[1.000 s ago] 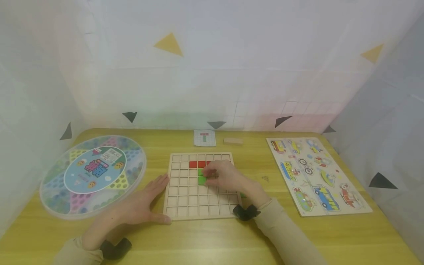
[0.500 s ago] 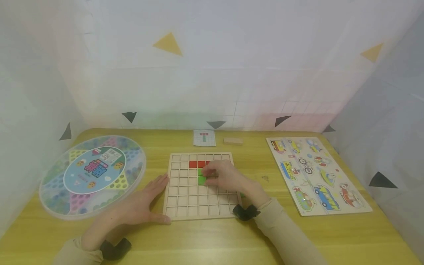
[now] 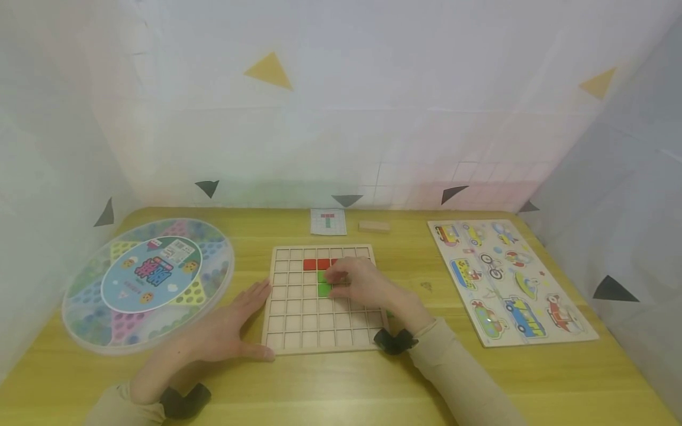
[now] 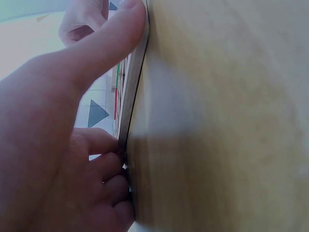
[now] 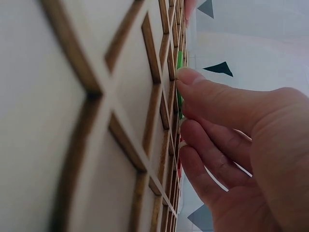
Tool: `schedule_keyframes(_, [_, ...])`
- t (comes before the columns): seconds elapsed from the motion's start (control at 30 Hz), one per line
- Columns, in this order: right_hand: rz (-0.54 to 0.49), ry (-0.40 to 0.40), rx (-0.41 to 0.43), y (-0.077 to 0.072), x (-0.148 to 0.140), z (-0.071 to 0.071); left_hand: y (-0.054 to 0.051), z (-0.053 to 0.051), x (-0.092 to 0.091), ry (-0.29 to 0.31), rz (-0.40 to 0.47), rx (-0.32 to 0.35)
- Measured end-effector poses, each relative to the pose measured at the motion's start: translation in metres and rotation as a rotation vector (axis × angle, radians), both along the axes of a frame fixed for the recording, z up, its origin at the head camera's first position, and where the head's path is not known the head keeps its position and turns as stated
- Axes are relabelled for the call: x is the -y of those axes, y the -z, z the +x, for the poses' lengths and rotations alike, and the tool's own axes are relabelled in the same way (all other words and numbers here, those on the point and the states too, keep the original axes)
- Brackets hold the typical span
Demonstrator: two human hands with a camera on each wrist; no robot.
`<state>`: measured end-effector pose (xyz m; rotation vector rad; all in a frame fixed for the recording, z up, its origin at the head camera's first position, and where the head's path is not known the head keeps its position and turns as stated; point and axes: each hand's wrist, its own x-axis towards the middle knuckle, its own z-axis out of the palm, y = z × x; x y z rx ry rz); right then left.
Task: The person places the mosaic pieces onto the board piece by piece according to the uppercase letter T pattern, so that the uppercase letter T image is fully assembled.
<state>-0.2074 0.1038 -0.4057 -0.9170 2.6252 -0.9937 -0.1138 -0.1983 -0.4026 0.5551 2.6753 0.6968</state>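
A wooden grid board (image 3: 293, 323) lies flat on the table. Red square tiles (image 3: 311, 264) sit in a row in its upper part; green tiles (image 3: 324, 290) run down below them. My right hand (image 3: 363, 285) is over the board and partly covers both colours. In the right wrist view, its thumb and fingertips touch the green and red tiles (image 5: 180, 60), with thumb and fingers apart. My left hand (image 3: 224, 331) rests against the board's left edge, fingers at the side and thumb at the front corner, as the left wrist view also shows.
A patterned card (image 3: 328, 222) and a small wooden block (image 3: 374, 226) lie behind the board. A round Chinese checkers set (image 3: 151, 284) is at left, a vehicle picture puzzle (image 3: 511, 284) at right. A bit of green (image 3: 390, 314) shows beside my right wrist.
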Motion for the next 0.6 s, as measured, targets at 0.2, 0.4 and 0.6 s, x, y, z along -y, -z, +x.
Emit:
schedule_keyframes(0.2, [-0.007,0.001,0.006,0.0007,0.0002,-0.0004,-0.0015,0.0005,0.0000,0.007,0.014,-0.002])
schedule_keyframes(0.4, [-0.018,-0.004,0.001,-0.0002,-0.0001,0.0005,-0.0018,0.0007,-0.0002,0.008,0.013,-0.004])
schedule_keyframes(0.6, [-0.026,-0.005,-0.011,-0.0013,-0.0004,0.0020,-0.0030,0.0003,-0.0007,-0.001,0.011,0.007])
